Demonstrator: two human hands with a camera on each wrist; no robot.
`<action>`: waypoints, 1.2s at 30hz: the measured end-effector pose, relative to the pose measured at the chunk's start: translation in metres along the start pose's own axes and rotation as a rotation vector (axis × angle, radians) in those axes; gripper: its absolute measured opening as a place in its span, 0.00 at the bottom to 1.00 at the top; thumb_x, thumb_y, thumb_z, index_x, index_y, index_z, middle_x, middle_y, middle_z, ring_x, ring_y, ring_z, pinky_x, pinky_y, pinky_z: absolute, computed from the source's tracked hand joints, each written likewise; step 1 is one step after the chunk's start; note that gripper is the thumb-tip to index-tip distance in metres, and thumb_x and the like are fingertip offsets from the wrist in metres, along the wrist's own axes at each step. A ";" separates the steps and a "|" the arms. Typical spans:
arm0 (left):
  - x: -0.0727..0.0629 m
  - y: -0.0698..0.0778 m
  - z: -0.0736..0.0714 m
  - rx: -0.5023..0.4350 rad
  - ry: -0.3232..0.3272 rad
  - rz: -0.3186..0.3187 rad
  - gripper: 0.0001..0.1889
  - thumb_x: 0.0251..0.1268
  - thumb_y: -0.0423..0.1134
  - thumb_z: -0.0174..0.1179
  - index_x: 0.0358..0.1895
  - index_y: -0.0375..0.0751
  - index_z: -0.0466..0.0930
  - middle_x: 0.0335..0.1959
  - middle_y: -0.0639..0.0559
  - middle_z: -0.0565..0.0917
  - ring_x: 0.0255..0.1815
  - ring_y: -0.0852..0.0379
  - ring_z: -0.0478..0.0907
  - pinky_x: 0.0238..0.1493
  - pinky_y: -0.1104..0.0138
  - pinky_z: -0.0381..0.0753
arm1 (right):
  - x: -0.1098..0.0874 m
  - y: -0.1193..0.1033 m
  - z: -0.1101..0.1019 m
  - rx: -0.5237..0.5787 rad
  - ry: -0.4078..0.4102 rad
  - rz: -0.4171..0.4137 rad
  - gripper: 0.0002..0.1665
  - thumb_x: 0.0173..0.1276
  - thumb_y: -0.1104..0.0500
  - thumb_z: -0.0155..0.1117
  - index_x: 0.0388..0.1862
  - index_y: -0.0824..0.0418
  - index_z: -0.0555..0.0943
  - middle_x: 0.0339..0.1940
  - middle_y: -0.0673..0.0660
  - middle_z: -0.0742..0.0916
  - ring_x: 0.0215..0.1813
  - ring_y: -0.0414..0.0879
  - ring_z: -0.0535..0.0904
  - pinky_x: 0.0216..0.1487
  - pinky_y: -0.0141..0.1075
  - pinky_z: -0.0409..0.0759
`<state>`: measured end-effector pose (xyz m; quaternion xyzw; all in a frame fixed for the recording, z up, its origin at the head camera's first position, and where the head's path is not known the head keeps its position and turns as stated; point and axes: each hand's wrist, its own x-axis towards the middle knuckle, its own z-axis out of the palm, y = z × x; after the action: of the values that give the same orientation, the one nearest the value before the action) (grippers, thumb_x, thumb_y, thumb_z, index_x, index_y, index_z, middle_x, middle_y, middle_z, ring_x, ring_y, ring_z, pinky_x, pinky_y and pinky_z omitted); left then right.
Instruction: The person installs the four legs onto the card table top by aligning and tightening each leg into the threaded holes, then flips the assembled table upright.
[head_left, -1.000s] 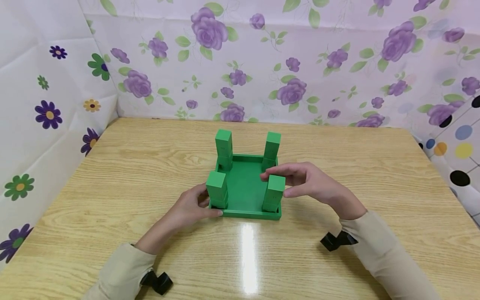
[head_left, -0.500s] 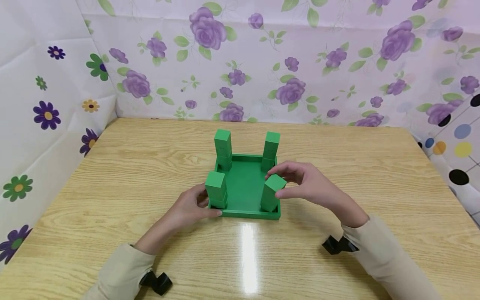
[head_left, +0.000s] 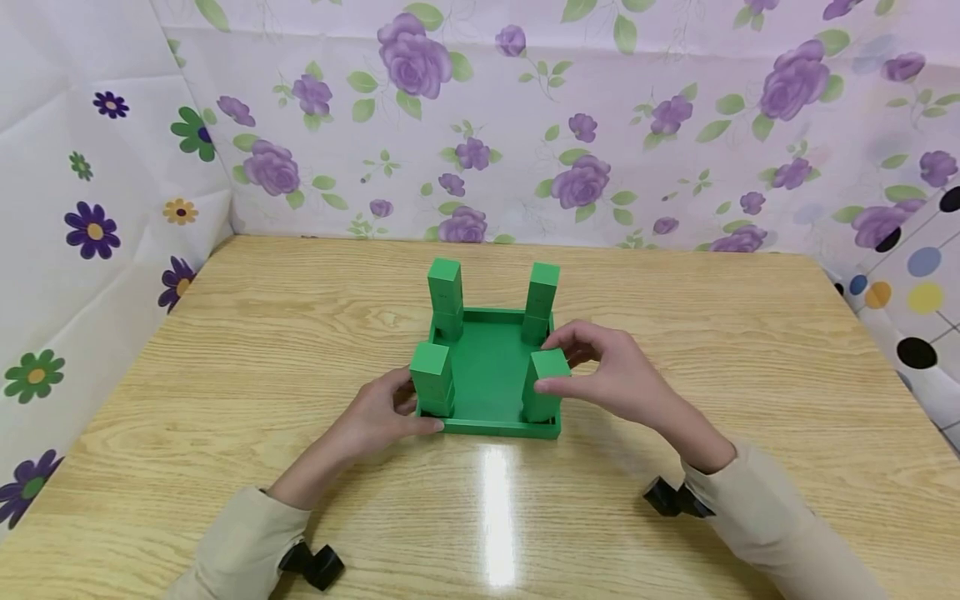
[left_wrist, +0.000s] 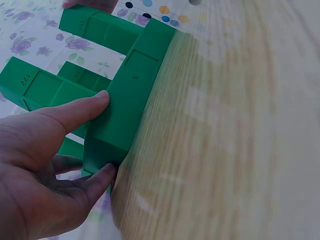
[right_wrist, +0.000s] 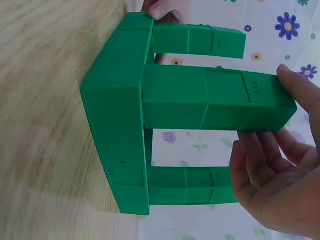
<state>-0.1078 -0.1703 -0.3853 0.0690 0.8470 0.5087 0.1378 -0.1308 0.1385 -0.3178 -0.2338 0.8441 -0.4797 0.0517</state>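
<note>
A shallow green tray stands on the table with a green block pillar upright at each corner. My left hand grips the tray's front left corner, thumb on the front wall and fingers at the side. Close by that thumb rises the front left pillar. My right hand pinches the upper part of the front right pillar, thumb on its near face and fingers behind. The right wrist view shows a seam across this pillar and a small number near its top. It stands upright inside the tray's corner.
At the tray's back corners stand the back left pillar and the back right pillar. The wooden table reaches to a flower-printed cloth behind. Black straps with small boxes sit on both sleeves.
My right hand has closed on the front right pillar, which twisted on its axis and then turned back nearly square. My left hand has kept its place on the tray.
</note>
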 end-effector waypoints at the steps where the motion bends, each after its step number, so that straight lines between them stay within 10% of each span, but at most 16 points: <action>1: 0.000 0.000 0.000 -0.002 0.000 0.001 0.38 0.50 0.37 0.75 0.66 0.33 0.69 0.61 0.39 0.75 0.62 0.41 0.72 0.61 0.53 0.73 | 0.000 0.000 0.001 -0.005 0.010 -0.002 0.21 0.53 0.57 0.78 0.45 0.58 0.81 0.40 0.50 0.84 0.41 0.46 0.79 0.44 0.46 0.80; 36: -0.001 0.000 0.000 -0.012 -0.005 0.005 0.36 0.50 0.36 0.75 0.64 0.34 0.71 0.61 0.39 0.75 0.62 0.41 0.72 0.61 0.53 0.73 | -0.010 -0.015 0.019 -0.142 0.228 0.027 0.17 0.53 0.52 0.78 0.38 0.57 0.83 0.32 0.49 0.83 0.34 0.43 0.78 0.35 0.38 0.80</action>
<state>-0.1070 -0.1702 -0.3850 0.0716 0.8434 0.5140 0.1390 -0.1106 0.1217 -0.3167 -0.1696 0.8794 -0.4414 -0.0548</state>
